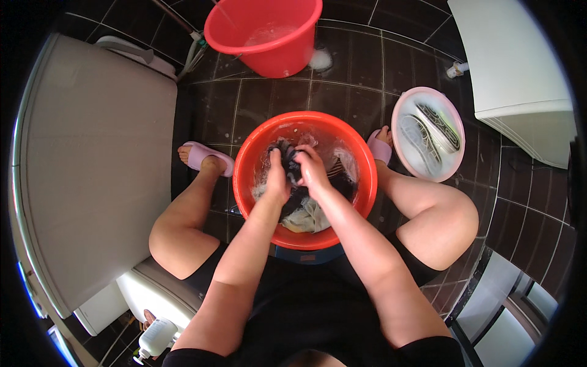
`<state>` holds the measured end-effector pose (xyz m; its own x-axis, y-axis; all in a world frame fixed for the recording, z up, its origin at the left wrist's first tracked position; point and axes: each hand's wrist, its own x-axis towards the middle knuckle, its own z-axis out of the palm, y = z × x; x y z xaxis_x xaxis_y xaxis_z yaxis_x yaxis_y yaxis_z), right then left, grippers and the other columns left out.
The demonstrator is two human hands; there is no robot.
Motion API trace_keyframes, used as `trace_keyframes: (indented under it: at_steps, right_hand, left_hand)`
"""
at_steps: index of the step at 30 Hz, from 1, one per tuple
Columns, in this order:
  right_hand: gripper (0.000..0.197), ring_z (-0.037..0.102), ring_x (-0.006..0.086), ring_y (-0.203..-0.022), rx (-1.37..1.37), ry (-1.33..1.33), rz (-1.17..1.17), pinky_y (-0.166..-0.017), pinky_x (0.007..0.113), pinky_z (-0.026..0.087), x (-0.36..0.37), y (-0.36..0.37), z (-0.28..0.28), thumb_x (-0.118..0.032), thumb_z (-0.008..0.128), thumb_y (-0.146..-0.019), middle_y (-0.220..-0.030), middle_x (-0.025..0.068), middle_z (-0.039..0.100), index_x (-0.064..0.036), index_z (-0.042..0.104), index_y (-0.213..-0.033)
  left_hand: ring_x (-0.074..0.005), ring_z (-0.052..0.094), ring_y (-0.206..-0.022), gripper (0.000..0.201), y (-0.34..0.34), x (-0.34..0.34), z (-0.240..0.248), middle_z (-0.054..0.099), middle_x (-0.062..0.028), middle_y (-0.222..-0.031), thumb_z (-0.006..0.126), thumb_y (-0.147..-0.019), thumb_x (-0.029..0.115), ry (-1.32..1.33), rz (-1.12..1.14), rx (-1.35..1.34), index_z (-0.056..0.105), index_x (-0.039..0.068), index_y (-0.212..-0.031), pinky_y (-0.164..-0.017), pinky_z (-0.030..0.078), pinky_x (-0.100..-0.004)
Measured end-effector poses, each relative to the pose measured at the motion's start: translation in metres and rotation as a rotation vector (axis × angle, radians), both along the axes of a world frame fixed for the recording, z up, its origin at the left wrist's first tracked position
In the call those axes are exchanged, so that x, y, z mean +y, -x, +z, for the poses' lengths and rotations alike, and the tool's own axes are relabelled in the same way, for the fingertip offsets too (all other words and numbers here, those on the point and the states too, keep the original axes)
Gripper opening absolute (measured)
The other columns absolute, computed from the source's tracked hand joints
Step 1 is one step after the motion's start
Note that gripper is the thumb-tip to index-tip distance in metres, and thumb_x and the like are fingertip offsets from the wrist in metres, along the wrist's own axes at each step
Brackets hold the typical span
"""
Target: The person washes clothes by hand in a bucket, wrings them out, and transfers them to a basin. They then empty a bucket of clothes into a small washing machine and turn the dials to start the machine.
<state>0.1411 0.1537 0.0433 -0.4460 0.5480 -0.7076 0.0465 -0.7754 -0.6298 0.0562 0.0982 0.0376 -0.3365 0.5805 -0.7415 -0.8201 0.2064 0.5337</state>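
A wide orange-red basin stands on the floor between my legs, with wet clothes and soapy water in it. Over its middle my left hand and my right hand are closed on a bunched dark cloth, one on either side. The cloth looks wet and crumpled; its kind is not plain. Below my wrists a pale cloth lies in the basin, and another light piece rests along its right side. My forearms hide part of the contents.
A red bucket with sudsy water stands at the back. To the right, a pink basin holds a pair of shoes in whitish water. A large grey appliance flanks me at left, a white cabinet at right. A pump bottle sits lower left.
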Motion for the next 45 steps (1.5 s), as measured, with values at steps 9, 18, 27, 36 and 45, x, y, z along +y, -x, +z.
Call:
trace_keyframes:
  at_steps: [9,18,27,36,45]
  right_hand:
    - [0.022,0.062,0.0309,-0.075,-0.072,-0.883,0.048,-0.066,0.036,0.048,-0.049,0.017,0.083,-0.026,0.069,-0.078,-0.079,0.0132,0.063,-0.0046,0.063,-0.081]
    - [0.036,0.064,0.0332,-0.077,-0.367,-0.782,0.071,-0.066,0.035,0.049,0.01,0.014,0.001,-0.035,0.059,-0.085,-0.076,0.0215,0.064,0.0006,0.066,-0.085]
    - [0.066,0.053,0.0334,-0.111,-0.426,-0.874,0.367,-0.095,0.037,0.04,0.022,-0.003,-0.08,-0.031,0.075,-0.066,-0.116,0.0213,0.055,0.0,0.05,-0.118]
    - [0.059,0.049,0.0342,-0.115,-0.621,-1.037,0.332,-0.097,0.037,0.039,0.023,-0.006,-0.088,-0.01,0.066,-0.069,-0.122,0.0212,0.052,-0.0029,0.047,-0.124]
    - [0.041,0.053,0.0386,-0.107,-0.511,-0.872,-0.001,-0.094,0.042,0.04,0.022,0.003,-0.083,-0.008,0.053,-0.077,-0.114,0.0242,0.055,-0.0052,0.05,-0.118]
  left_hand:
    - [-0.0219,0.057,-0.097,0.044,0.032,-0.006,0.014,0.06,-0.0099,-0.108,0.048,-0.091,0.042,-0.073,-0.188,0.227,0.054,0.006,-0.116,-0.085,0.046,-0.0353]
    - [-0.018,0.057,-0.092,0.037,0.011,0.007,0.002,0.059,-0.0085,-0.104,0.042,-0.095,0.029,0.092,0.048,0.126,0.053,0.0,-0.116,-0.081,0.045,-0.0309]
    - [-0.0224,0.046,-0.113,0.074,0.021,-0.032,-0.064,0.047,-0.0106,-0.126,0.059,-0.079,0.012,0.13,-0.191,0.411,0.021,0.012,-0.142,-0.095,0.037,-0.0326]
    - [-0.0282,0.051,-0.113,0.074,0.011,-0.061,-0.096,0.051,-0.0186,-0.124,0.064,-0.07,0.004,0.305,-0.447,0.633,0.031,0.002,-0.136,-0.097,0.037,-0.0321]
    - [-0.0315,0.042,-0.121,0.067,-0.005,-0.043,-0.036,0.035,-0.023,-0.135,0.064,-0.078,0.035,0.395,-0.387,1.105,0.04,0.001,-0.13,-0.098,0.035,-0.0413]
